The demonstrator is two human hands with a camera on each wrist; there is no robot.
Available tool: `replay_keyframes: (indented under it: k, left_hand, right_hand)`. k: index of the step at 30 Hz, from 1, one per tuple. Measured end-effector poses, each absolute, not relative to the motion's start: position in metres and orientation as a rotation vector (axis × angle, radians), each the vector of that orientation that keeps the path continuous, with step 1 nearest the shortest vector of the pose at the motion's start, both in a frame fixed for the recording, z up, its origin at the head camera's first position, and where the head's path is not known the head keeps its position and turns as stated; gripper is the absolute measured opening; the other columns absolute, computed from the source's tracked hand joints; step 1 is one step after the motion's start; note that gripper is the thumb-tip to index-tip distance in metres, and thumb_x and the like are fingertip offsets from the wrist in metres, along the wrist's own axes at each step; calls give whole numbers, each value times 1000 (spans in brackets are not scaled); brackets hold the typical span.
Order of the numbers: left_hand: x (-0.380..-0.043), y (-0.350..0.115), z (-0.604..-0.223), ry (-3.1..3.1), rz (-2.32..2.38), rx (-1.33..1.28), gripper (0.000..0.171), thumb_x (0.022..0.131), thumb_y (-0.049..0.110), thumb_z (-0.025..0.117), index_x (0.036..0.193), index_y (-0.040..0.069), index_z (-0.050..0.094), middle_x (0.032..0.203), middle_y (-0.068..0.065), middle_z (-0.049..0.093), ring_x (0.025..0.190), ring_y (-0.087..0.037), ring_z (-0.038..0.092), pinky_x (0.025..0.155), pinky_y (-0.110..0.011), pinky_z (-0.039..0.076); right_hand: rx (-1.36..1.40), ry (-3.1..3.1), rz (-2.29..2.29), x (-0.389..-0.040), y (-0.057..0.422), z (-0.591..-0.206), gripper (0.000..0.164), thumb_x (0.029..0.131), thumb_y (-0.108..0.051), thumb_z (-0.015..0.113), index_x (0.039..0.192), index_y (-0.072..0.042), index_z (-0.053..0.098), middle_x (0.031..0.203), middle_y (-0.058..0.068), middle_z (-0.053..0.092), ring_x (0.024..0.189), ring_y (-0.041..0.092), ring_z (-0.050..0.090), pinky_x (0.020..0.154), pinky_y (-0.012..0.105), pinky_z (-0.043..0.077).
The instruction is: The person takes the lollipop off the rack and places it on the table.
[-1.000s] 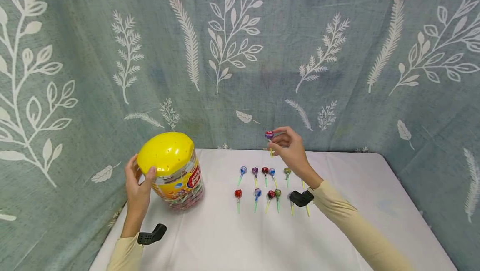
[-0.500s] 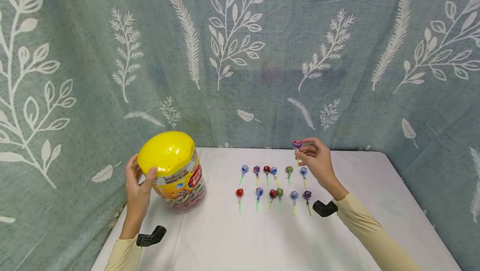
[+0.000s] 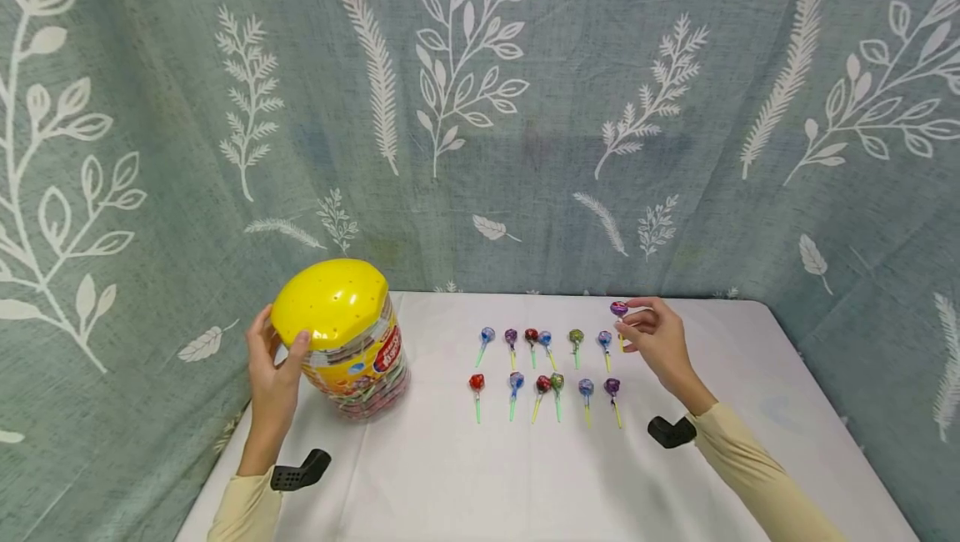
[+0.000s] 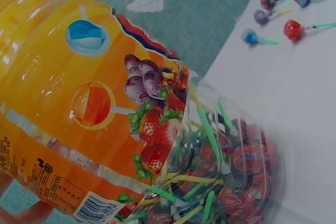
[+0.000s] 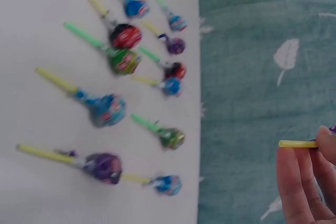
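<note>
On the left of the table a clear plastic jar (image 3: 356, 379) with a yellow domed lid (image 3: 332, 302) leans to one side. My left hand (image 3: 276, 363) holds it at the lid's edge, thumb in front and fingers behind. Through its lower wall, in the left wrist view, wrapped lollipops (image 4: 247, 156) show. At the right, my right hand (image 3: 660, 343) pinches a purple-wrapped lollipop (image 3: 618, 308) by its yellow stick (image 5: 298, 144), head up, near the right end of the far row. Whether the stick touches the table cannot be made out.
Two rows of wrapped lollipops lie on the white tablecloth (image 3: 465, 475), sticks toward me. The near row ends in a purple lollipop (image 3: 612, 388), the far row in a blue one (image 3: 604, 339). A leaf-patterned curtain (image 3: 525, 142) hangs behind and on both sides.
My right hand has carried the purple lollipop rightward and down, from above the middle of the far row to its right end. The left hand and jar have stayed in place.
</note>
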State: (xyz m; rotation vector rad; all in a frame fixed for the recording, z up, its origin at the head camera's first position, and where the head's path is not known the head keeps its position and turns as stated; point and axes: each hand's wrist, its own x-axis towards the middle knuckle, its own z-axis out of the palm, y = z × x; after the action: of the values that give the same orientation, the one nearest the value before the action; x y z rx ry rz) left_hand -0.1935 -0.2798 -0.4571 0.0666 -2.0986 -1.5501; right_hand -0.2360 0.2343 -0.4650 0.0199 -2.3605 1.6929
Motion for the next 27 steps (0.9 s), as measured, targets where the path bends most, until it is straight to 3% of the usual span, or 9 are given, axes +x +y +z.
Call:
replay_keyframes:
  k: [4, 10, 16, 20, 23, 27]
  left_hand:
    - [-192, -279, -457, -2105, -1542, 73, 68, 91, 20, 57, 149, 28, 22, 145, 2, 34, 131, -18, 33, 99, -50, 31]
    - [-190, -278, -456, -2119, -1551, 88, 69, 92, 19, 57, 149, 27, 21, 147, -3, 32, 133, -23, 31, 102, -58, 27]
    - [-188, -273, -454, -2084, -1509, 144, 65, 92, 22, 60, 148, 27, 28, 145, 2, 35, 130, -19, 36, 99, -40, 35]
    - [-179, -262, -443, -2015, -1423, 140, 59, 90, 19, 62, 144, 15, 37, 141, -5, 41, 127, -21, 39, 95, -31, 38]
    - [-168, -247, -426, -1927, -1321, 110, 50, 89, 11, 63, 135, 1, 46, 134, -13, 46, 124, -23, 42, 95, -31, 40]
    - [-156, -227, -403, -1780, -1198, 71, 37, 87, 0, 62, 121, -9, 55, 127, -17, 51, 120, -20, 46, 93, -25, 41]
  right_hand:
    - [-49, -2407, 1677, -234, 243, -480, 35, 84, 0, 68, 116, 1, 53, 90, 22, 64, 74, 29, 65, 56, 34, 55]
    - [-178, -2470, 1636, -235, 259, -514, 36, 83, 1, 69, 115, 2, 53, 85, 20, 65, 67, 22, 65, 53, 34, 54]
    - [-315, -2595, 1508, -237, 266, -548, 36, 79, 3, 70, 111, 5, 53, 80, 16, 64, 58, 19, 61, 50, 33, 53]
    - [-332, -2687, 1377, -236, 268, -567, 36, 76, 2, 73, 107, 5, 55, 78, 14, 63, 56, 16, 57, 48, 29, 50]
    - [-314, -2707, 1331, -234, 267, -576, 35, 77, 1, 73, 106, 5, 54, 77, 14, 62, 54, 15, 55, 46, 28, 48]
    - [-260, -2704, 1306, -232, 263, -575, 34, 80, -5, 72, 107, 5, 53, 78, 15, 61, 51, 15, 56, 45, 28, 48]
